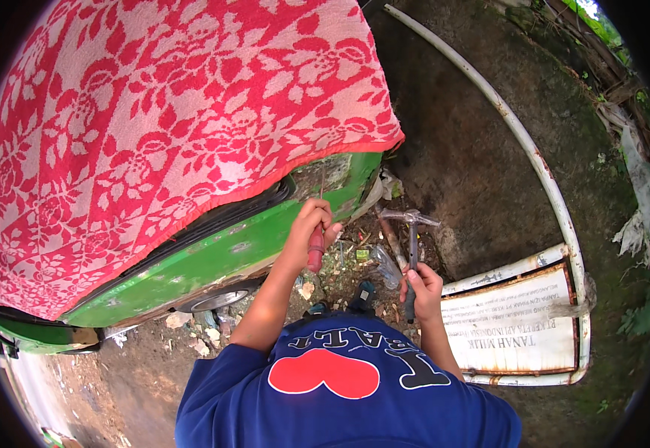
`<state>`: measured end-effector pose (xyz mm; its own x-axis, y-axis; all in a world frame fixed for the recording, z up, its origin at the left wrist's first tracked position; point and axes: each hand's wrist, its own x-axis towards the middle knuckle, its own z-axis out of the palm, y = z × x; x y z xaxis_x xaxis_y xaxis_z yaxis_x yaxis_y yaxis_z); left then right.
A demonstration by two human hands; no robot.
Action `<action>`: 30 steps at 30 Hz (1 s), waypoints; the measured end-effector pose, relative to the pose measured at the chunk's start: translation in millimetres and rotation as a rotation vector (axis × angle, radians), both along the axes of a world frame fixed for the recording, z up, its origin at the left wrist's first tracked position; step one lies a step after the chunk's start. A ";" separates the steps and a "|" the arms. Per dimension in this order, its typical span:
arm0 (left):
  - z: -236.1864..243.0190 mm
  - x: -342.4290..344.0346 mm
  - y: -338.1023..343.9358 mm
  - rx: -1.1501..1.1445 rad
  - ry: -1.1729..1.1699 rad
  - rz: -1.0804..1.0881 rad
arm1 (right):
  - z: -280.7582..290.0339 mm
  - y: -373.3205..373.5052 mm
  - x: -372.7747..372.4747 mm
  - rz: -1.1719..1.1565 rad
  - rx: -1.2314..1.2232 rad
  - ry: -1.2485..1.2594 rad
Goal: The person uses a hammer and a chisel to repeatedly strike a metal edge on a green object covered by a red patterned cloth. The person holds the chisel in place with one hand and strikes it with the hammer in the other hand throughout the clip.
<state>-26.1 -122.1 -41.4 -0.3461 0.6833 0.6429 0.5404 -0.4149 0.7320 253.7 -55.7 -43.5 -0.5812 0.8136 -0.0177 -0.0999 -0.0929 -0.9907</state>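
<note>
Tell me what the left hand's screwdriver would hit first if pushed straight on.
Most likely the stripped patch on the green car body: the left hand aims the red-handled screwdriver up at it. Whether the tip touches already is unclear.

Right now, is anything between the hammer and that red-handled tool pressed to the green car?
Nothing visible does. The hammer in the right hand is raised beside the red-handled tool held by the left hand; only open air lies between them.
</note>
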 end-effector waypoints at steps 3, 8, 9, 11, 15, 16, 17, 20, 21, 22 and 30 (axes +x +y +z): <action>11.8 -6.3 3.3 -0.023 0.063 0.018 | 1.4 2.8 1.3 0.005 0.010 0.014; 27.9 -10.0 9.2 -0.084 0.235 0.068 | -1.2 6.3 4.7 0.005 0.026 0.027; 33.0 -9.5 9.7 -0.094 0.298 0.093 | -1.7 6.7 5.9 0.000 0.016 0.028; 41.5 -2.4 11.6 -0.079 0.470 0.197 | -3.0 6.9 8.7 -0.011 -0.003 0.029; 47.7 -2.3 24.6 -0.004 0.533 0.124 | -3.0 13.9 13.3 -0.001 0.007 0.034; 45.1 -6.0 29.0 -0.020 0.538 0.033 | -2.9 16.4 14.9 0.000 0.005 0.032; 39.4 -11.4 34.4 -0.036 0.543 -0.058 | -2.7 18.6 16.1 0.002 0.003 0.030; 39.8 -17.0 41.6 -0.106 0.597 -0.190 | 0.4 20.8 16.4 -0.009 -0.016 0.041; 41.4 -16.9 44.9 -0.130 0.622 -0.213 | 0.2 22.0 17.0 -0.010 -0.016 0.044; 41.0 -17.7 49.0 -0.098 0.631 -0.207 | -0.1 23.2 17.4 -0.010 -0.015 0.047; 38.2 -9.1 65.6 0.076 0.635 -0.127 | 0.7 30.7 19.9 -0.006 -0.011 0.056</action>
